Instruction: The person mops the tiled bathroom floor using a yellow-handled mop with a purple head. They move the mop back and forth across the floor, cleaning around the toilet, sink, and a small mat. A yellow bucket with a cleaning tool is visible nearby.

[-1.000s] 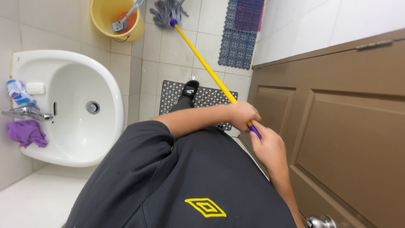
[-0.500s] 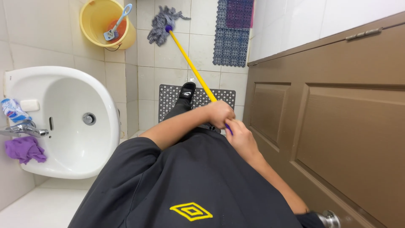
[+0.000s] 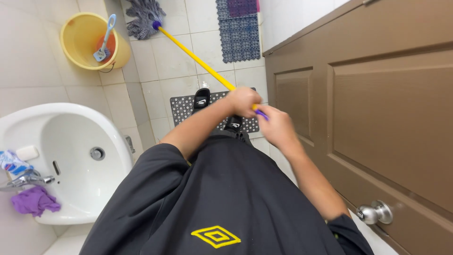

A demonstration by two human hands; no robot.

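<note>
We grip the yellow mop handle (image 3: 198, 60) with both hands: left hand (image 3: 243, 100) clenched round the shaft, right hand (image 3: 273, 125) closed on its purple end. Mop head (image 3: 144, 16) rests on the far floor tiles (image 3: 174, 61), beside the yellow bucket (image 3: 80, 45). Judgement: steady downward pressure keeps the strands flat, clear of bucket and grey mat (image 3: 186, 106).

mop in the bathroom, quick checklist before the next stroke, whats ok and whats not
1. Left hand on the yellow mop handle: ok.
2. Right hand on the purple end grip: ok.
3. Grey mop head on the floor tiles: ok.
4. Mop head apart from the yellow bucket: ok, but close.
5. Brown door apart from the right elbow: cannot tell.
6. Floor wet or dry: cannot tell.
</note>
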